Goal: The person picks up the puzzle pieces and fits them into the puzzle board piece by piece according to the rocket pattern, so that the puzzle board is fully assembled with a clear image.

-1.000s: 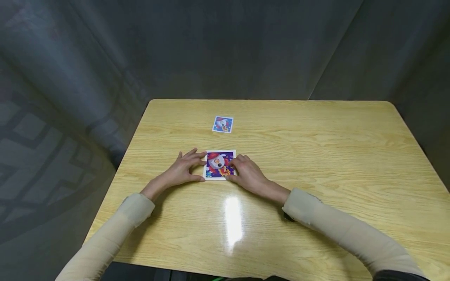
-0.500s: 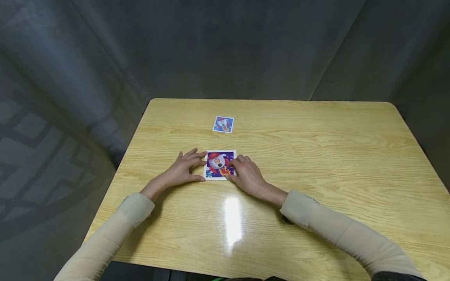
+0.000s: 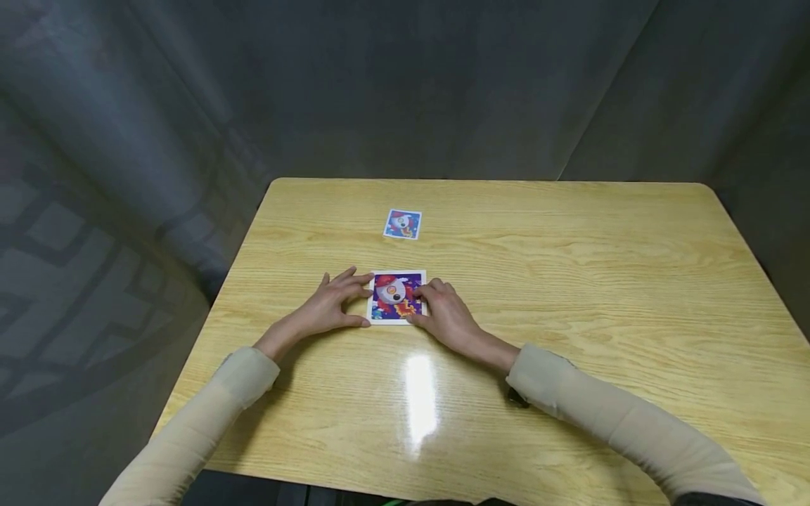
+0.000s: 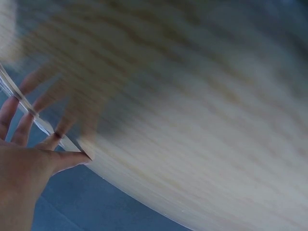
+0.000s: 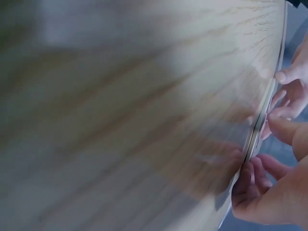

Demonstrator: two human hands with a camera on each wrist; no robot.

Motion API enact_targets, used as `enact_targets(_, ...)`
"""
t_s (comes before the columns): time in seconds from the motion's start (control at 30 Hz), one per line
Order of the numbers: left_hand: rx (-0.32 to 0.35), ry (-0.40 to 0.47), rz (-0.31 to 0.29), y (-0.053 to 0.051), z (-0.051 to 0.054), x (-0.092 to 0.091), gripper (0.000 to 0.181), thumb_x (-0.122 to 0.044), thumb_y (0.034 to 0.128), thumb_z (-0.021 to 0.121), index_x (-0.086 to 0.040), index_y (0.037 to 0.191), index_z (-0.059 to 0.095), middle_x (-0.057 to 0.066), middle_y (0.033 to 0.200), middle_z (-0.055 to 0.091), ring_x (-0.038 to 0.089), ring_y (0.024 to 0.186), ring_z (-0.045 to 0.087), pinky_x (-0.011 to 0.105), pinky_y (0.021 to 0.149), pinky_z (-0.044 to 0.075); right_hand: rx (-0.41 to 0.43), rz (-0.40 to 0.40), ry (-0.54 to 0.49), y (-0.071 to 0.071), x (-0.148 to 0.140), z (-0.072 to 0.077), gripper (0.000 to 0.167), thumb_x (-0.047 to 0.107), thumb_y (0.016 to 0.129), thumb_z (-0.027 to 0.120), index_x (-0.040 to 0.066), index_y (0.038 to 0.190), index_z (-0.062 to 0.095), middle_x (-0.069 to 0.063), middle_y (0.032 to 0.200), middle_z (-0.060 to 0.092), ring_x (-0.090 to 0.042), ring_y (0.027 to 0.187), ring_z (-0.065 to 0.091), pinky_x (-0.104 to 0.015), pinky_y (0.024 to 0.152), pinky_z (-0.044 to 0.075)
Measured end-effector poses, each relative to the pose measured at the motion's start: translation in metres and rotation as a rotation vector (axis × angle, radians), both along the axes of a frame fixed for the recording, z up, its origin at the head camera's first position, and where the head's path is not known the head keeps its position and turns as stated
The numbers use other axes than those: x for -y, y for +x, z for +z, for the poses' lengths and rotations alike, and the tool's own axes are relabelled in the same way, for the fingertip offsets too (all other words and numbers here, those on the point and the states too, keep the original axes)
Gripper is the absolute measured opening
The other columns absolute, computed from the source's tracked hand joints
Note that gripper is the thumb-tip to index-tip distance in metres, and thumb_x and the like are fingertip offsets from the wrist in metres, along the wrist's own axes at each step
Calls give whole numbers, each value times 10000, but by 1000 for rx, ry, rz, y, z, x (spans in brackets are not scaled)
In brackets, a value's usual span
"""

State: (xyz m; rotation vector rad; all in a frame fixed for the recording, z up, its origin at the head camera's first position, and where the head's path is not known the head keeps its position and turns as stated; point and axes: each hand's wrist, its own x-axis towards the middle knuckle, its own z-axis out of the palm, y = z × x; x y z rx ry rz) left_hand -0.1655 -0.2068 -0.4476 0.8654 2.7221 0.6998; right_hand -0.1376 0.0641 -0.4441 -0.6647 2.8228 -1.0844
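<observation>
A square picture board (image 3: 391,306) with a white border and a purple, red and white cartoon print lies flat near the table's middle. My left hand (image 3: 324,308) has its thumb and fingers spread along the board's left edge, touching it. On the right side, my right hand (image 3: 448,318) grips the board, its thumb at the lower border and its forefinger over the print. The left wrist view shows the board's layered edge (image 4: 44,125) against the left fingertips. In the right wrist view, some fingers of the right hand (image 5: 279,195) are curled beside the board's edge.
A smaller square card (image 3: 402,224) with a similar, paler picture lies beyond the board. The wooden table (image 3: 569,281) stretches far to the right. Grey curtains (image 3: 411,91) hang behind and at the sides. A bright reflection shows on the near tabletop.
</observation>
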Motion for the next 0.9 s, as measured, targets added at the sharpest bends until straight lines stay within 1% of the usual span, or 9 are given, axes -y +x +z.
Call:
enact_targets(0.17, -7, 1, -3, 0, 0, 0, 537, -394, 775, 790, -123, 1216, 649, 46, 1519, 381, 369, 1442, 177, 744, 1044, 32, -6, 19, -30, -1, -2, -2, 351, 162, 828, 761, 13, 1135, 678, -77, 957, 576, -213, 850, 492, -332, 737, 440)
enact_targets(0.37, -7, 2, -9, 0, -1, 0, 550, -399, 777, 787, -120, 1230, 645, 46, 1520, 380, 370, 1442, 178, 747, 1041, 34, -34, 19, -42, 0, -3, -5, 307, 137, 815, 772, 27, 1093, 705, -67, 935, 580, -205, 827, 493, -326, 723, 434)
enact_targets(0.53, -8, 0, -10, -1, -1, 0, 555, -395, 779, 787, -123, 1240, 640, 40, 1522, 376, 366, 1442, 180, 743, 1044, 32, -49, 17, -24, 0, -3, -5, 283, 157, 827, 768, 24, 1071, 714, -64, 933, 576, -209, 827, 497, -324, 718, 439)
enact_targets(0.67, -11, 4, -10, -2, -2, 0, 549, -395, 776, 790, -121, 1229, 645, 46, 1519, 381, 373, 1440, 183, 745, 1042, 31, -78, 39, 16, -1, -3, -6, 275, 185, 849, 748, 28, 1072, 709, -63, 959, 576, -206, 840, 504, -325, 726, 451)
enact_targets(0.83, -4, -3, -7, -3, -5, 2, 551, -413, 780, 783, -125, 1230, 648, 38, 1521, 378, 364, 1444, 173, 744, 1044, 27, -88, 56, 48, -2, -2, -7, 292, 198, 852, 745, 30, 1086, 701, -63, 971, 575, -202, 834, 507, -318, 716, 457)
enact_targets(0.9, 2, -6, -5, -2, -6, 2, 554, -415, 781, 782, -125, 1233, 647, 37, 1522, 378, 363, 1445, 172, 745, 1043, 26, -98, 58, 60, -1, -1, -7, 292, 191, 845, 750, 23, 1078, 698, -66, 967, 582, -208, 837, 516, -325, 721, 465)
